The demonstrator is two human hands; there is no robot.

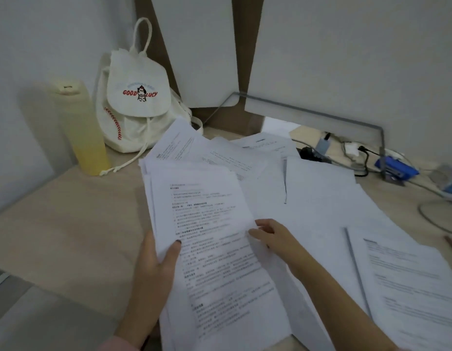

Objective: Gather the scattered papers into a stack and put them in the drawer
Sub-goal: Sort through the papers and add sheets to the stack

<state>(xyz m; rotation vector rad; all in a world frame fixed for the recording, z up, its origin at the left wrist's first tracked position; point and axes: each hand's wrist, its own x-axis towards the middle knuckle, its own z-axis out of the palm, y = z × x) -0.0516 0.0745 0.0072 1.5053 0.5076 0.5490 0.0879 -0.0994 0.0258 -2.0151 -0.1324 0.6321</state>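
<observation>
A stack of printed papers [214, 239] lies tilted over the light wooden desk [68, 224]. My left hand [154, 269] grips its left edge, thumb on top of the top sheet. My right hand [273, 234] pinches the right edge of the top sheet. More loose sheets [321, 193] spread behind and to the right, and a printed sheet [409, 282] lies at the near right. No drawer shows in this view.
A white drawstring backpack [134, 102] leans in the back left corner beside a tall yellow bottle [80, 127]. Cables, plugs and a blue device [394, 168] crowd the back right under a metal rail [316, 115].
</observation>
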